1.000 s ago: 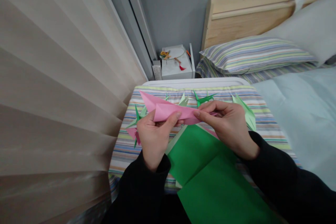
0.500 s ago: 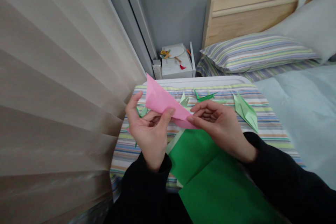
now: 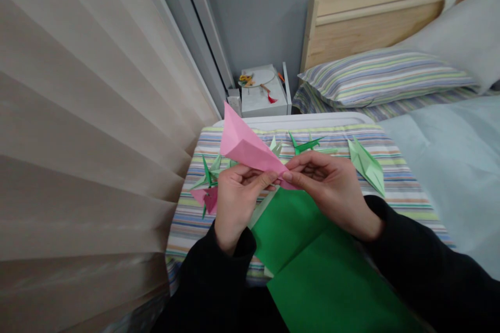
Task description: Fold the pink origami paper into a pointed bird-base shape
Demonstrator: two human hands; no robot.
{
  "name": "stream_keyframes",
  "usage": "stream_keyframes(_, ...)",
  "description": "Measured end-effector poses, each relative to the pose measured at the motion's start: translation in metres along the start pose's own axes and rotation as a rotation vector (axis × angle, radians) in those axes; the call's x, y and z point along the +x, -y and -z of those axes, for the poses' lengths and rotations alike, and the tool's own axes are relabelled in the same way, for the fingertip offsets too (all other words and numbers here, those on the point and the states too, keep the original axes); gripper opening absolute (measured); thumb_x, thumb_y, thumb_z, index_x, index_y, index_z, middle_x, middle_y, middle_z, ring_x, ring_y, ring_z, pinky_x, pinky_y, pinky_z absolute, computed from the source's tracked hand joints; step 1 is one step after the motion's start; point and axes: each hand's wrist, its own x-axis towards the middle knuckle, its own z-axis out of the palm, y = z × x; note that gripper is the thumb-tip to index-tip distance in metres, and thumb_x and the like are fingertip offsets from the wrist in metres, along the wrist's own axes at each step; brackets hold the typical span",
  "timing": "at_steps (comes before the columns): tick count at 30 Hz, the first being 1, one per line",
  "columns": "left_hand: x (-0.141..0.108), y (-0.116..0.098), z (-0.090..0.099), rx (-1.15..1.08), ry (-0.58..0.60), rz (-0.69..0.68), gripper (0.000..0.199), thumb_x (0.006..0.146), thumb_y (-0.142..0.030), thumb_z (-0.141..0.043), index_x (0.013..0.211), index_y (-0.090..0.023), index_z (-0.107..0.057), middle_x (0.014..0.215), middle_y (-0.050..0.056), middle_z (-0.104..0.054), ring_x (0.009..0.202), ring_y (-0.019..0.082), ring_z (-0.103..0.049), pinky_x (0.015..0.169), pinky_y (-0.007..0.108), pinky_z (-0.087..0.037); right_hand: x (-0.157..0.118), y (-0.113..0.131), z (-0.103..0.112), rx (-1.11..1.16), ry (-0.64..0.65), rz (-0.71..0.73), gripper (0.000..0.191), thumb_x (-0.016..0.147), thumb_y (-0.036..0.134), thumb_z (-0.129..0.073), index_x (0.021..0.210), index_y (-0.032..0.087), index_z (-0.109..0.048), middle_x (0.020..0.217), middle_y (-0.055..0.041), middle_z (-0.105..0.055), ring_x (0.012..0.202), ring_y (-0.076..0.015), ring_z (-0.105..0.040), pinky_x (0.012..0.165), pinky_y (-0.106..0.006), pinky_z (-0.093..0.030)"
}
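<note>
Home bedroom, seen from above a small table covered in striped cloth. At right is a bed, known by its pale wooden headboard, a striped pillow, a large plain pillow leaning near the headboard, and a smooth light blue cover. Beyond the table, against a plain gray wall, sits a small white bedside cabinet with a few small items on top, one with a red tassel. A long pleated beige curtain hangs down the left side, close to the table.
</note>
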Motion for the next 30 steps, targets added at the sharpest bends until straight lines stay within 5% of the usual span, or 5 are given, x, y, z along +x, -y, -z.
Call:
stream_keyframes(15, -0.005, -0.011, -0.011, 0.044, -0.044, -0.065, 0.014, 0.076, -0.021, -0.088, 0.071, -0.015, -0.076, 0.063, 0.0, -0.073, 0.055, 0.011, -0.066, 0.052, 0.019, -0.056, 0.002, 0.001, 0.004, -0.365, 0.043, 0.225, 0.01, 0.092, 0.019, -0.074, 0.083, 0.019, -0.072, 0.078, -0.0004, -0.071, 0.075, -0.0154, -0.066, 0.072, -0.03, -0.051)
stream_keyframes(21, -0.003, -0.006, -0.007, 0.005, -0.092, -0.151, 0.015, 0.083, -0.026, -0.084, 0.076, -0.016, -0.076, 0.064, 0.0, -0.071, 0.058, 0.01, -0.065, 0.057, 0.019, -0.056, 0.002, 0.002, 0.003, -0.402, 0.055, 0.245, 0.019, 0.094, 0.026, -0.074, 0.077, 0.02, -0.069, 0.076, -0.0003, -0.069, 0.074, -0.016, -0.062, 0.071, -0.031, -0.046)
stream_keyframes(26, -0.004, -0.011, -0.01, 0.084, 0.005, -0.046, 0.019, 0.082, -0.031, -0.083, 0.074, -0.015, -0.076, 0.064, 0.001, -0.071, 0.053, 0.012, -0.064, 0.048, 0.022, -0.055, 0.003, 0.003, 0.004, -0.408, 0.079, 0.264, 0.018, 0.094, 0.021, -0.072, 0.076, 0.021, -0.068, 0.075, -0.0001, -0.069, 0.074, -0.0163, -0.062, 0.072, -0.031, -0.046)
stream_keyframes(30, -0.007, -0.017, -0.013, 0.172, -0.031, -0.072, 0.021, 0.083, -0.032, -0.082, 0.071, -0.016, -0.076, 0.064, 0.002, -0.073, 0.053, 0.013, -0.065, 0.051, 0.022, -0.057, 0.002, 0.002, 0.004, -0.377, 0.052, 0.208, 0.018, 0.093, 0.025, -0.073, 0.076, 0.02, -0.069, 0.074, -0.0004, -0.069, 0.074, -0.0164, -0.062, 0.072, -0.031, -0.046)
